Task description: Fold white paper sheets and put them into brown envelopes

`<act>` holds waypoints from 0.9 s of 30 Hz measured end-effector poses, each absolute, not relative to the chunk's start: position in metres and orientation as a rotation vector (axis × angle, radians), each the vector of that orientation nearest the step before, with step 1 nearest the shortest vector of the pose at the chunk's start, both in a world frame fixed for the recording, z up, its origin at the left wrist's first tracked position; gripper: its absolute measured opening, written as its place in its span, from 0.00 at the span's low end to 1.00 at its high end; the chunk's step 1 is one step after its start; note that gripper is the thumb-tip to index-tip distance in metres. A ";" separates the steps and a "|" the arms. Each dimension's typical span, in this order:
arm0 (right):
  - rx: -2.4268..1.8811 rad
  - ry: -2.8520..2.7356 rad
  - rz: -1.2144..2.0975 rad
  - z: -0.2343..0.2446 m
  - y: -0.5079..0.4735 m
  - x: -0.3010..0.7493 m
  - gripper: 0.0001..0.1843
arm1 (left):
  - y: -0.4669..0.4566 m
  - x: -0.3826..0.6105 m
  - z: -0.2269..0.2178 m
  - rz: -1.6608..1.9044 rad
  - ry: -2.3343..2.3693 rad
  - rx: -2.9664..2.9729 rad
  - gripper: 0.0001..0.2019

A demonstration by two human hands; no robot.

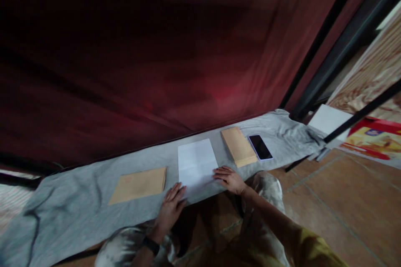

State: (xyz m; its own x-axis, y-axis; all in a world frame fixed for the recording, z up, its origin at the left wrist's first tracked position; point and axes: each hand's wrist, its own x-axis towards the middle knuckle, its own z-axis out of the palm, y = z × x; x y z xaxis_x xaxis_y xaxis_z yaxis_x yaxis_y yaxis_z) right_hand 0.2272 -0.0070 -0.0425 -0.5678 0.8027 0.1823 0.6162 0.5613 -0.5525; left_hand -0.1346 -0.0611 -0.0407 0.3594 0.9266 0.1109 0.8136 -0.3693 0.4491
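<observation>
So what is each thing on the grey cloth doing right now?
White paper: flat, both hands on its near edge.
Left hand: open, palm down.
Right hand: open, palm down.
Single envelope: lying flat.
Envelope stack: neatly piled.
Phone: screen dark.

Grey cloth [78, 200] on floor, bearing two envelopes [138, 185] [238, 146], paper [196, 162], phone [260, 147]

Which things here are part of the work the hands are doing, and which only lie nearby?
In hand: left hand, right hand, white sheet of paper.
Lying about: single brown envelope, stack of brown envelopes, smartphone, grey cloth.
</observation>
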 end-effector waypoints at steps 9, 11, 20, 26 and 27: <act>-1.634 -2.044 0.617 -0.032 0.011 0.208 0.20 | -0.005 -0.123 -0.011 0.861 1.602 1.589 0.24; -1.682 -2.015 0.600 -0.030 0.018 0.203 0.21 | 0.005 -0.121 -0.010 0.877 1.618 1.595 0.25; -1.883 -1.948 0.496 -0.029 0.059 0.184 0.19 | 0.040 -0.107 -0.011 0.837 1.803 1.618 0.16; -2.005 -1.927 0.403 -0.028 0.080 0.171 0.16 | 0.056 -0.095 0.002 0.661 1.983 1.622 0.09; -2.030 -1.921 0.390 -0.029 0.083 0.169 0.16 | 0.058 -0.093 0.004 0.633 2.009 1.619 0.08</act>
State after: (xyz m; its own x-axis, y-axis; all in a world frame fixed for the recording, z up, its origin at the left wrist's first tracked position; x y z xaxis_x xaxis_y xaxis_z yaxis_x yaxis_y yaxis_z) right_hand 0.1687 0.0830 -0.0286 0.0594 0.9980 0.0202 0.9109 -0.0459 -0.4100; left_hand -0.0930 0.0583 0.0039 -0.1849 0.9796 -0.0792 0.7574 0.1934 0.6236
